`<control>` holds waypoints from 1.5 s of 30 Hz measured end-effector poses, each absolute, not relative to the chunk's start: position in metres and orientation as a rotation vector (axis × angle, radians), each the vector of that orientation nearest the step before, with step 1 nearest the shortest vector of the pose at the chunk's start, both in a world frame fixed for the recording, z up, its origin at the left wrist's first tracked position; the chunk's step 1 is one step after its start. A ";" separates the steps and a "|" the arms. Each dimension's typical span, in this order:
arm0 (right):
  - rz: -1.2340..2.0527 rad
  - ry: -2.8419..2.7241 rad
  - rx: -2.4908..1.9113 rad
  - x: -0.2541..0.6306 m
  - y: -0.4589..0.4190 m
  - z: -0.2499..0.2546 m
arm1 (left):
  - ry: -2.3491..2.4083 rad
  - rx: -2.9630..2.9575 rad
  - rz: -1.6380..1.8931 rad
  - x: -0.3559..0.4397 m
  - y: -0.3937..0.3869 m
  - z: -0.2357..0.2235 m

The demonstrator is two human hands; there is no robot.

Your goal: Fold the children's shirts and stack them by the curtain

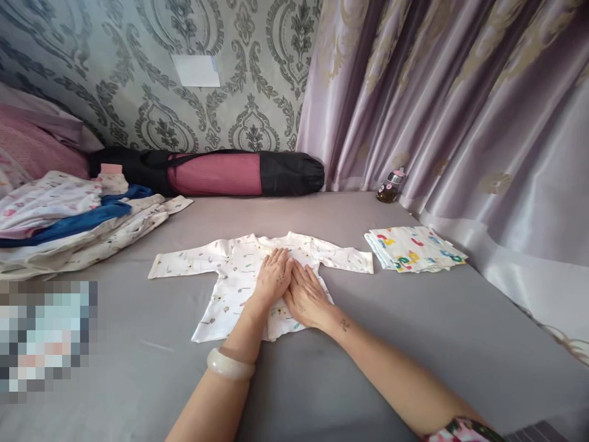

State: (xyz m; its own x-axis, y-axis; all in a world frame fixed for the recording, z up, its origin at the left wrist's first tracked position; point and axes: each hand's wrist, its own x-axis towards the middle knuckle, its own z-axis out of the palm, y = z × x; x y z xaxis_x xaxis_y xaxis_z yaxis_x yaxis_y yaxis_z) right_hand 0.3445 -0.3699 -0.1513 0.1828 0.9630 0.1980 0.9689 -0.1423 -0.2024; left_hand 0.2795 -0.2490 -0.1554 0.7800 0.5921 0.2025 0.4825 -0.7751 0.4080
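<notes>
A small white long-sleeved baby shirt with a scattered coloured print lies spread on the grey sheet, both sleeves stretched out sideways. My left hand rests flat on the middle of its front, fingers extended and pointing away from me. Beside it, touching along the inner edge, my right hand lies flat on the shirt with its fingers angled up and left. Neither hand grips the cloth. A pale bangle circles my left forearm.
The grey sheet extends all around. Folded white cloth with bright prints lies right, near a small bottle by the curtain. A black and pink rolled bag lines the wall. Piled clothes sit left, above a blurred patch.
</notes>
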 end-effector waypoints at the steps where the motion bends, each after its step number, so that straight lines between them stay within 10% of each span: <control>1: -0.036 -1.849 -2.179 0.345 -0.370 -0.152 | 0.827 2.665 0.426 0.279 -0.250 -0.154; 17: 0.426 -1.772 -1.929 0.363 -0.377 -0.122 | 0.769 2.814 0.171 0.273 -0.251 -0.135; 28: 0.648 -0.726 -2.070 0.426 -0.418 -0.122 | 0.829 2.865 -0.147 0.298 -0.248 -0.097; 45: 0.733 -1.159 -2.038 0.409 -0.427 -0.131 | 0.063 2.796 -0.183 0.427 -0.330 -0.083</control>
